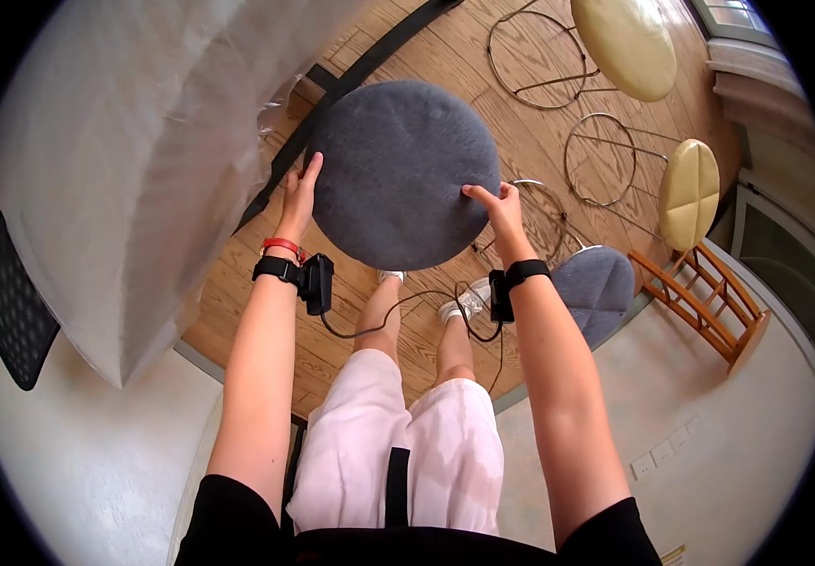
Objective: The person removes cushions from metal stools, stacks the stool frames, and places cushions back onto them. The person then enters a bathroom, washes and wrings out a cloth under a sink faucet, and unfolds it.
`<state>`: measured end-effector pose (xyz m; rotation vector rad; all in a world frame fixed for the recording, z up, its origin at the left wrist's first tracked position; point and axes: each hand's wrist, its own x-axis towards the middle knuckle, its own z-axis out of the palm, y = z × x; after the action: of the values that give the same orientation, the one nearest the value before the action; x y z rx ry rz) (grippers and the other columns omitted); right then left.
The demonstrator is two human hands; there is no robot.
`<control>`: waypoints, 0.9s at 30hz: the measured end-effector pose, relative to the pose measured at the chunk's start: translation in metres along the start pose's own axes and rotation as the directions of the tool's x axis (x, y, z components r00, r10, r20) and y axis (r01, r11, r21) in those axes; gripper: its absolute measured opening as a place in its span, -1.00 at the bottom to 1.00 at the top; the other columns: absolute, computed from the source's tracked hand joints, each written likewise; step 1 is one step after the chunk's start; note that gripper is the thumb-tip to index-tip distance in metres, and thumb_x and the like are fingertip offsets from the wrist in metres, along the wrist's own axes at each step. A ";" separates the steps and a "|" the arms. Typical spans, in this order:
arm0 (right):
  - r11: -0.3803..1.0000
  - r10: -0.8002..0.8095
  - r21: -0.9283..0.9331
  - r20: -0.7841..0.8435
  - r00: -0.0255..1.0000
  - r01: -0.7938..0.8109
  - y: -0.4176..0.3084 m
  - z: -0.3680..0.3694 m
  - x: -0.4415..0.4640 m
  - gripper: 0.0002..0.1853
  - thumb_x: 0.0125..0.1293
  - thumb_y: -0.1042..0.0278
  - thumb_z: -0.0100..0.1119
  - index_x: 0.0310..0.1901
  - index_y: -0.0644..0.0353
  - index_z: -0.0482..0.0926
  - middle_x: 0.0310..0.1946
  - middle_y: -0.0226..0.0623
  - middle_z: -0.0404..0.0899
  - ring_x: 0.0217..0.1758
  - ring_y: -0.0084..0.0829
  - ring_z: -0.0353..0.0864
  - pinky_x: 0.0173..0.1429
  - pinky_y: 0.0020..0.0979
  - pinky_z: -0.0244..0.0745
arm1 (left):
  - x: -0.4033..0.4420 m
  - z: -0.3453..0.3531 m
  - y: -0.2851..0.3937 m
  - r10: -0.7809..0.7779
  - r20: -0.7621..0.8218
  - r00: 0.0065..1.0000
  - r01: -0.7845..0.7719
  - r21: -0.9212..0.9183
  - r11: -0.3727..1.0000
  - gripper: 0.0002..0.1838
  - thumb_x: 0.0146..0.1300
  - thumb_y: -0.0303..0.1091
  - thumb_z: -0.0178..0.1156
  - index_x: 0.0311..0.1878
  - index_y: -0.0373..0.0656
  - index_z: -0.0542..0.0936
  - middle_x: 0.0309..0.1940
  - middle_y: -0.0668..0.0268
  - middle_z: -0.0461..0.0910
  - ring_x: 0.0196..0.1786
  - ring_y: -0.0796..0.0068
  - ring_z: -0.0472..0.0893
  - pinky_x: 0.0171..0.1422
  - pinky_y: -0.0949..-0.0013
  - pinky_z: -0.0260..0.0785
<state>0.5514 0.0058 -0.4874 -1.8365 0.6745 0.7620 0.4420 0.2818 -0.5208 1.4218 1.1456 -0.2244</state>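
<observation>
Two hands grasp a round grey padded seat at upper center.
The left hand (pixel 300 200) and right hand (pixel 500 209) grip opposite sides of the round grey padded seat (pixel 406 174), thumbs on top. It is in hand; whether its support, out of sight beneath, rests on the wood floor (pixel 238 292) cannot be told. The padded face points toward the head camera; being round, it shows no clear long axis. A second grey seat (pixel 594 294) lies right of center.

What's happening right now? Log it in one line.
left hand: grip on gray round seat's left edge | right hand: grip on its right edge | nearby: another gray seat, wooden stool
</observation>
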 end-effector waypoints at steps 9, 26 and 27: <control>0.835 -0.221 0.518 0.009 0.975 0.184 -0.032 -0.045 -0.132 -0.60 0.00 0.29 0.19 -0.14 0.35 0.42 -0.26 -0.32 0.49 -0.19 -0.50 0.43 -0.04 -0.54 0.27 | -0.153 -0.023 0.057 0.094 0.127 0.987 -0.021 -0.485 0.874 -0.24 0.21 0.20 -0.12 0.23 -0.30 0.17 0.22 0.18 0.21 0.22 0.30 0.24 0.30 0.32 0.04; 0.582 -0.255 0.651 -0.422 0.870 0.486 0.115 -0.161 -0.508 -0.37 0.10 -0.13 -0.15 -0.11 0.40 0.36 -0.20 -0.16 0.47 -0.13 -0.36 0.45 -0.01 -0.38 0.33 | -0.508 -0.128 -0.027 0.481 0.094 0.872 -0.438 -0.289 0.851 -0.18 0.12 0.35 -0.19 -0.01 -0.38 0.39 -0.07 0.16 0.46 0.00 0.36 0.42 0.09 0.34 0.19; 0.582 -0.245 0.642 -0.447 0.860 0.499 0.128 -0.162 -0.519 -0.38 0.12 -0.12 -0.18 -0.10 0.40 0.36 -0.19 -0.17 0.47 -0.13 -0.36 0.45 -0.01 -0.39 0.33 | -0.518 -0.125 -0.025 0.504 0.067 0.861 -0.479 -0.225 0.848 -0.16 0.06 0.39 -0.14 -0.19 -0.40 0.48 -0.23 0.19 0.52 -0.15 0.41 0.47 -0.06 0.38 0.27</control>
<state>0.1536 -0.1333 -0.1199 -1.2416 0.6263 -0.1349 0.1101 0.1267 -0.1338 1.4478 0.6461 0.1647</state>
